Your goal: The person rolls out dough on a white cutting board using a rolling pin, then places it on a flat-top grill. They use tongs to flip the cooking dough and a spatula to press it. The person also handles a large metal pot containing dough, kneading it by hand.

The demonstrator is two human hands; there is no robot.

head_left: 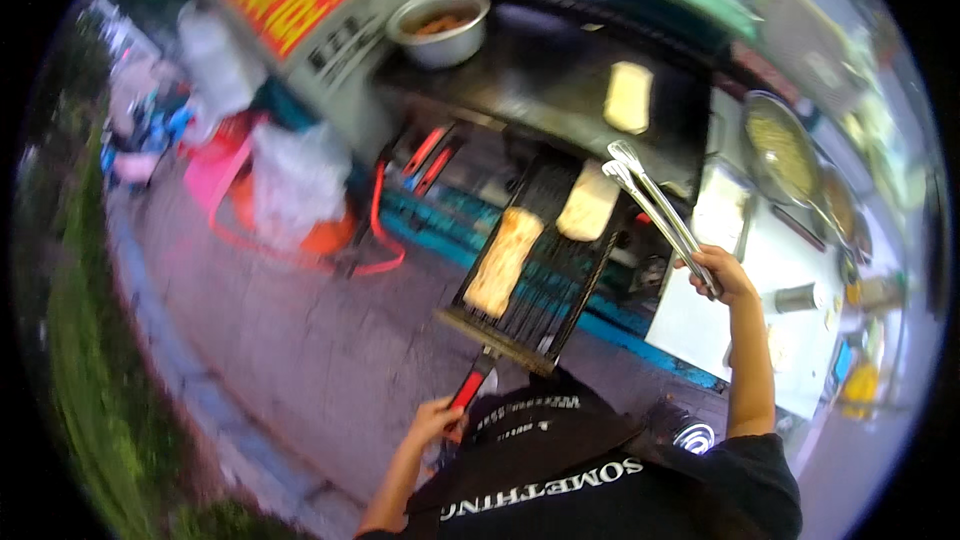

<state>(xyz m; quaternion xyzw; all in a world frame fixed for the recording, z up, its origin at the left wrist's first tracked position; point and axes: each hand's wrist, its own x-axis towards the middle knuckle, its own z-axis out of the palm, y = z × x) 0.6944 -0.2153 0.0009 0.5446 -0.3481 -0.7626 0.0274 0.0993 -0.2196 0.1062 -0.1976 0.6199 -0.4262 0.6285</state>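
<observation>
My left hand is wrapped round the red handle of a dark wire grill rack, pulled out toward me. Two flat browned breads lie on the rack: one bread nearer the handle, a paler bread farther in. My right hand grips metal tongs near their base. The tongs' tips are close to the paler bread's upper right; I cannot tell whether they touch it. Beyond them a pale yellow flatbread lies on the black griddle.
A metal pot with brown food stands on the griddle's left. To the right are a pan of shredded food, a white tray and a metal cup by a white counter. Plastic bags hang at left.
</observation>
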